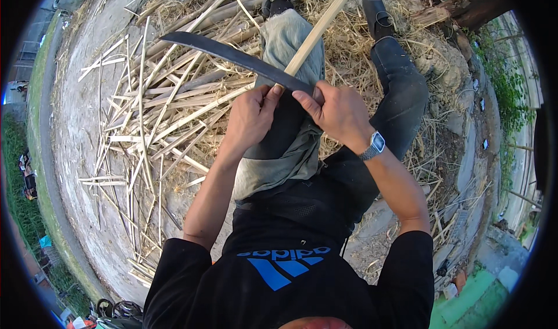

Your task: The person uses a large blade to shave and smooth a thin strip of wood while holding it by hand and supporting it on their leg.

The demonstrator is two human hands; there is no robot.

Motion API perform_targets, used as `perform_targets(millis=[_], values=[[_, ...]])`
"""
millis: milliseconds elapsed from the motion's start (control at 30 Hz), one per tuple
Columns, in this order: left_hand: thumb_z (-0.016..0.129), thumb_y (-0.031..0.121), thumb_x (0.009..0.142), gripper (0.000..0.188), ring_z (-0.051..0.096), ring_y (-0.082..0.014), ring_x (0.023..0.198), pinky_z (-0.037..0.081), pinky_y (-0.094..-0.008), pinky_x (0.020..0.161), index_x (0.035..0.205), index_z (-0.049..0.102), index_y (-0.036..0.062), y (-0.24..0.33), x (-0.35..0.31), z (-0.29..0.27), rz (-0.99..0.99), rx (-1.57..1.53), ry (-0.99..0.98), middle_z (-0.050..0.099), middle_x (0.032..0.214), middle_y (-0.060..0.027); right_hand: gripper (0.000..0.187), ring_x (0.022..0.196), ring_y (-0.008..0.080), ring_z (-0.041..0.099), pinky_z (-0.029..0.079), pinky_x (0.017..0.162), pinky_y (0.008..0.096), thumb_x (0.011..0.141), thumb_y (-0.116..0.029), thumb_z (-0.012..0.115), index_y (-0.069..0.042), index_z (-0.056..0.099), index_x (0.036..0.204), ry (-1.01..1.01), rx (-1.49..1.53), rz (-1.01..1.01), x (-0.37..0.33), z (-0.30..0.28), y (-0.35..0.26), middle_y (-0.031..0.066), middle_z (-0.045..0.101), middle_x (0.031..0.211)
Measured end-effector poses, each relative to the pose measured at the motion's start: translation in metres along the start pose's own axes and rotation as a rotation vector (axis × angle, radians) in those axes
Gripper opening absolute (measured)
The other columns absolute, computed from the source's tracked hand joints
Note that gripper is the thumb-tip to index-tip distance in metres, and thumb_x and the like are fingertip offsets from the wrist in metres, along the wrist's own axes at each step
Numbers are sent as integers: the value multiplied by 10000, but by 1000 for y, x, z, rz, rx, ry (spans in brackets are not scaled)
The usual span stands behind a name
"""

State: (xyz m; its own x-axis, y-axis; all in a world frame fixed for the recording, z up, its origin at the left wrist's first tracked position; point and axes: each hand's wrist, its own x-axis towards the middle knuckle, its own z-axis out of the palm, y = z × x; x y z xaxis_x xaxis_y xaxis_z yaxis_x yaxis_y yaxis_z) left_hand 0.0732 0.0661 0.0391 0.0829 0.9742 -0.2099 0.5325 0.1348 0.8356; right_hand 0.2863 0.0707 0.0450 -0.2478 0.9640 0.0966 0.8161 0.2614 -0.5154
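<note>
A dark curved machete [232, 57] lies across a pale bamboo strip [322, 29], its tip toward the far left. My right hand [339, 113], with a metal watch on its wrist, is closed round the machete's handle end, thumb toward the blade. Closed too, my left hand [254, 114] pinches the strip's near end just below the blade. From there the strip slants away to the far right, over my left leg. A grey-green cloth [288, 32] covers that leg, and the blade crosses above it.
Many split bamboo strips [145, 102] lie heaped on the ground to the left. Shavings [343, 56] spread between and around my feet. A thick brown log [471, 6] is at the far right, near stones and rubble [444, 67].
</note>
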Motion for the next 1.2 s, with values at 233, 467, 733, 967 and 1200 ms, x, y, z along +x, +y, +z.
perform_targets(millis=[233,467,733,967,1200], values=[[572,431,1064,491,429,-102,497,331,-326,490,808,646,19,-1,-1,5,58,48,64,466,531,-10,719,556,368,663,523,515,458,963,-703,543,-38,657,714,70,30,66,47,-10,28,173,615,555],[586,412,1059,475,441,-121,511,348,-349,503,812,648,11,-14,-4,6,94,64,89,485,550,-33,741,520,369,645,505,488,469,972,-717,507,-40,653,711,14,-58,-114,18,10,30,159,586,515],[577,411,1064,488,464,-124,512,361,-342,501,807,640,1,-8,-6,11,74,85,81,502,544,-31,778,520,372,654,516,502,460,953,-741,518,-32,653,663,64,71,118,66,-13,57,176,612,534],[602,285,1057,403,413,-159,470,342,-369,479,780,618,-7,-26,-43,-14,42,43,80,465,528,-88,816,542,394,651,524,541,486,962,-769,448,-45,649,643,153,-53,33,65,-22,76,167,592,522],[653,224,1025,317,421,-129,460,336,-347,452,790,640,11,-79,-100,-55,51,224,105,501,527,-37,800,406,170,531,470,441,329,1011,-710,420,-62,538,556,206,161,733,110,-87,232,66,509,471]])
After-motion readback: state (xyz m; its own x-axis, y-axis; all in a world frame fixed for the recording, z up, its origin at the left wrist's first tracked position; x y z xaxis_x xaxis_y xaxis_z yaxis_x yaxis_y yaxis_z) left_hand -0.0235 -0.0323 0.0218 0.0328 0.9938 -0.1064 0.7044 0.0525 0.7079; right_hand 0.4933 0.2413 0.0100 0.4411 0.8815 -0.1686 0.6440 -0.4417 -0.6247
